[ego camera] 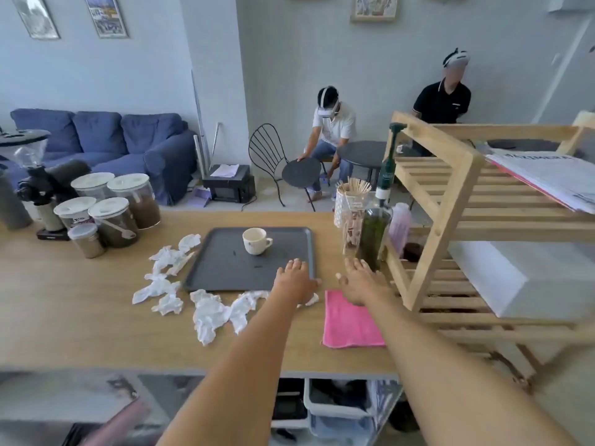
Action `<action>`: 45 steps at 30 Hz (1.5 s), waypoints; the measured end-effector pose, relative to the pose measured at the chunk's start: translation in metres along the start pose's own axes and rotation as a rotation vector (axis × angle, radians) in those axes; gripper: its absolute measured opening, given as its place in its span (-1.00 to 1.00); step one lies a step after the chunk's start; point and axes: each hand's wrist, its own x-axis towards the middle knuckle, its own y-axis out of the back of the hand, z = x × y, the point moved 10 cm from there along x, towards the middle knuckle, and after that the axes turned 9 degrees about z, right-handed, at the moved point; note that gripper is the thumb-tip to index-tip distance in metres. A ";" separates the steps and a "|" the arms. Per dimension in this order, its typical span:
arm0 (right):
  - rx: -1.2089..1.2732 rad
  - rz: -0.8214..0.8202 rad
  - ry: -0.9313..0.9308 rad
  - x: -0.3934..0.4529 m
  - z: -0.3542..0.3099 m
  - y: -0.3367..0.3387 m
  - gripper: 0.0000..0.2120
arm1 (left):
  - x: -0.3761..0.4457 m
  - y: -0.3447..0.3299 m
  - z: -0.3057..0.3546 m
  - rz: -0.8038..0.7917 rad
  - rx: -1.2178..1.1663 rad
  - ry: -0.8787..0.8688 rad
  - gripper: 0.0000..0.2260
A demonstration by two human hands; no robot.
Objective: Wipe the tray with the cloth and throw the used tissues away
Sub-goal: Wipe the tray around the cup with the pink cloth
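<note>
A dark grey tray lies on the wooden counter with a white cup standing on it and a few dark crumbs. Several crumpled white tissues are scattered along the tray's left and front edges. A pink cloth lies flat to the right of the tray. My left hand hovers over the tray's front right corner, fingers spread, holding nothing. My right hand is stretched out above the far end of the pink cloth, fingers apart and empty.
Lidded jars and a grinder stand at the counter's back left. A green bottle, a stick holder and a wooden rack crowd the right side. Two people sit at round tables beyond the counter.
</note>
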 end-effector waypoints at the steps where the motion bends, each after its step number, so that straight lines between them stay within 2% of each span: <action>1: 0.005 -0.030 -0.017 -0.007 0.007 -0.009 -0.43 | -0.007 -0.013 0.005 -0.045 0.010 0.004 -0.42; 3: -0.018 -0.107 -0.031 -0.022 0.024 -0.029 -0.42 | -0.023 -0.045 0.016 -0.126 -0.020 0.004 -0.42; 6: -0.039 -0.188 -0.040 -0.043 0.050 -0.058 -0.42 | -0.043 -0.083 0.033 -0.168 -0.026 -0.008 -0.41; 9: -0.034 -0.229 -0.031 -0.050 0.071 -0.081 -0.44 | -0.056 -0.109 0.043 -0.184 -0.007 -0.024 -0.41; 12: -0.154 -0.250 0.011 -0.059 0.088 -0.092 -0.44 | -0.066 -0.124 0.050 -0.176 -0.016 -0.035 -0.40; 16: -0.219 -0.231 0.092 -0.066 0.095 -0.095 -0.41 | -0.068 -0.130 0.056 -0.118 -0.014 -0.069 -0.38; 22: -0.202 -0.204 0.182 -0.062 0.098 -0.095 -0.38 | -0.063 -0.128 0.054 -0.006 0.064 -0.153 -0.45; 25: -0.275 -0.120 0.273 -0.056 0.088 -0.084 -0.44 | -0.058 -0.123 0.062 0.065 0.130 -0.224 -0.52; 29: -0.312 -0.012 0.325 -0.053 0.078 -0.074 -0.45 | -0.053 -0.123 0.077 0.080 0.148 -0.290 -0.62; 34: -0.315 0.043 0.320 -0.043 0.072 -0.060 -0.72 | -0.039 -0.110 0.084 0.139 0.130 -0.216 -0.65; 36: -0.292 0.032 0.295 -0.038 0.071 -0.051 -0.77 | -0.032 -0.108 0.084 0.156 0.110 -0.177 -0.63; 41: -0.193 0.020 0.217 -0.024 0.073 -0.035 -0.74 | -0.015 -0.095 0.082 0.095 0.052 -0.032 -0.70; 45: -0.120 -0.014 0.172 -0.011 0.068 -0.017 -0.62 | 0.006 -0.064 0.080 0.125 0.092 -0.036 -0.74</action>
